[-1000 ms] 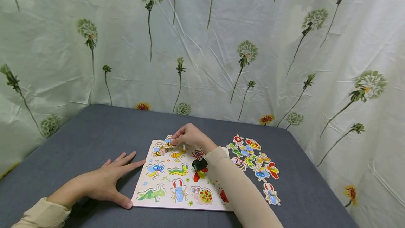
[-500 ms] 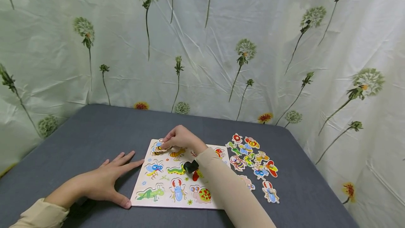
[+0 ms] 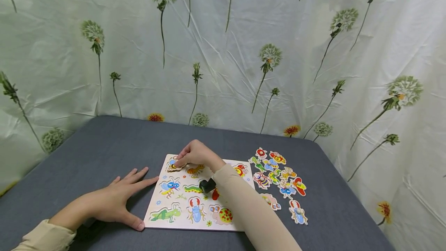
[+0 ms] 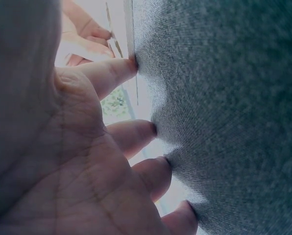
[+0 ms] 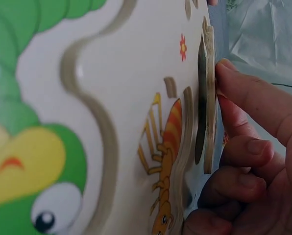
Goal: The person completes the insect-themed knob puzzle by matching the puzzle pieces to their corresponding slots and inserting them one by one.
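Observation:
My right hand (image 3: 199, 155) pinches a bee puzzle piece (image 3: 173, 165) over the bee recess at the top left corner of the wooden insect puzzle board (image 3: 184, 224). In the right wrist view the piece's wooden edge (image 5: 209, 112) stands proud of the board, with thumb and finger on its outer face. The fingers hide any knob on it. My left hand (image 3: 116, 201) lies spread on the cloth, its index fingertip and thumb at the board's left edge. In the left wrist view its fingertips press the cloth (image 4: 224, 122).
Several loose insect pieces (image 3: 275, 168) lie right of the board. A stag beetle piece (image 3: 297, 211) lies nearest the front there, and a pinkish piece (image 3: 271, 201) is partly behind the right sleeve (image 3: 256, 208). A flower-print curtain (image 3: 223, 49) hangs behind the table.
My right hand has moved left and slightly toward me, bringing the bee piece from the board's top edge onto the bee recess. My left hand stays in place.

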`<state>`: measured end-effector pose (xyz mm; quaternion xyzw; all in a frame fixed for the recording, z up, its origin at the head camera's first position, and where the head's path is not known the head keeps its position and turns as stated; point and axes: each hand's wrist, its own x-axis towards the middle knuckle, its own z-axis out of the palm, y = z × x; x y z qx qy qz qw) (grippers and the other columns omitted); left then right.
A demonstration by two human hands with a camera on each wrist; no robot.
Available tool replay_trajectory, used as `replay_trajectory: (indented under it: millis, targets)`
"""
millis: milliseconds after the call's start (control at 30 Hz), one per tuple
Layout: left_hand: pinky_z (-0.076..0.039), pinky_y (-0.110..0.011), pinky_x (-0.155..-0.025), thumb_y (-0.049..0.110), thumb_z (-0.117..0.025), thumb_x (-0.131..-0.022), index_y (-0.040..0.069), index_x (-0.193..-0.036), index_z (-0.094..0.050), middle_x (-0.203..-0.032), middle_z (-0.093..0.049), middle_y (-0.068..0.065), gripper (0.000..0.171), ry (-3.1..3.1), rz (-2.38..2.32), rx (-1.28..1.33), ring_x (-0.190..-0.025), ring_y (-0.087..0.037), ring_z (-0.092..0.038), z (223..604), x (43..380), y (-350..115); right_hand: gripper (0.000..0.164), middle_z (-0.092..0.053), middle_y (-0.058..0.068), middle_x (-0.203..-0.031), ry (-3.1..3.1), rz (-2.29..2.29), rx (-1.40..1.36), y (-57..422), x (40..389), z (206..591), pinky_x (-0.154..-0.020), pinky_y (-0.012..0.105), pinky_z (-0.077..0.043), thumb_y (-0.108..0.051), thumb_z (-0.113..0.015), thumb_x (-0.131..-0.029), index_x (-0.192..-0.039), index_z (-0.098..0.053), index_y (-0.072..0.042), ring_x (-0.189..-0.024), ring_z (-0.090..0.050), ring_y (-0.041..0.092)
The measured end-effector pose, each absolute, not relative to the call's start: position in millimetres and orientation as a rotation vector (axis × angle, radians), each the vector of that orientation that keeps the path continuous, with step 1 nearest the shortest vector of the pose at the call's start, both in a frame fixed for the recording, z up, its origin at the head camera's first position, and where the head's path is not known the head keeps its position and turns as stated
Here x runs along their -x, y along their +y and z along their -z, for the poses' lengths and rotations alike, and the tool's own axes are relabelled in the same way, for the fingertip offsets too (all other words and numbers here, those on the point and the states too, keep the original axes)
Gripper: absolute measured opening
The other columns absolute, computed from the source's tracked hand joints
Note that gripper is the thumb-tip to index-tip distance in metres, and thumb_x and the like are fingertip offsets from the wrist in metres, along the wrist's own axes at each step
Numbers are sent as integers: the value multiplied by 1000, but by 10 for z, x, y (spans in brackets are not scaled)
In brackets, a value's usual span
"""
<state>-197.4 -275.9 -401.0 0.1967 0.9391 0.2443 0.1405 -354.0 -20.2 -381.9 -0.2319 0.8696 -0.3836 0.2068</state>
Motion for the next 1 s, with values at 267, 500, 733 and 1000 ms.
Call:
replay_trajectory:
  millis: [267, 500, 733, 1000]
  targets:
    - [-6, -92, -112, 60, -94, -73, 24, -169, -36, -177, -14, -31, 118, 2703, -716, -564, -157, -69, -5, 4024, 1971, -2755, 11, -76, -3, -81, 2454, 1020, 664, -245, 3496, 3808, -59, 24, -43, -22, -90, -89, -88, -84, -14, -66, -56, 12]
    - [-5, -92, -112, 59, -94, -73, 23, -169, -37, -177, -13, -31, 117, 2691, -751, -578, -158, -68, -4, 4020, 1968, -2771, 9, -75, -4, -78, 2468, 969, 696, -269, 3473, 3773, -59, 24, -41, -21, -88, -92, -87, -84, -15, -63, -51, 12]
    - [-5, -92, -111, 58, -94, -75, 23, -169, -36, -177, -13, -32, 116, 2681, -749, -575, -157, -69, -4, 4015, 1977, -2770, 12, -75, -4, -81, 2503, 936, 675, -291, 3449, 3760, -62, 24, -45, -20, -89, -91, -83, -82, -16, -69, -56, 12]
    - [-5, -93, -110, 59, -93, -74, 24, -169, -36, -177, -13, -32, 116, 2695, -736, -581, -156, -70, -4, 4043, 1986, -2778, 12, -75, -4, -80, 2536, 945, 641, -310, 3421, 3756, -63, 24, -46, -19, -90, -89, -81, -82, -16, -71, -58, 12]
